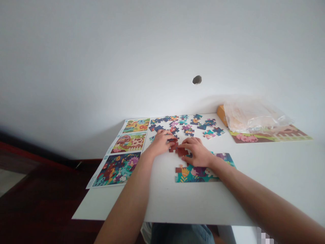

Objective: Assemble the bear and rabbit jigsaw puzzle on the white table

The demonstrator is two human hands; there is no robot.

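Item: one red-brown puzzle piece, low under the right hand, whose thumb and fingers appear closed about it; best kept level, gripped by its edges, so that the tabs show. Item: a second red-brown piece, flat on the white table just beside the first, under the fingertips of the left hand; fingers curved, though whether they pinch or merely rest on it, one cannot tell. Use for that hand: a light anchor, downward only, against sliding. Method, a judgement: turn the held piece until tab faces socket, lower it from above, then press evenly with a flat fingertip; if it resists, lift and turn it, never force it (bent card seldom forgives). Item: one partly joined section, near side, partly under the right hand and wrist; wrist best carried high, lest it drag the joints apart. Item: loose pieces, assorted, beyond the hands, some touching. Item: one printed sheet, to the left, its lowest picture in similar dark colours; useful for checking hue and outline before any pressing.
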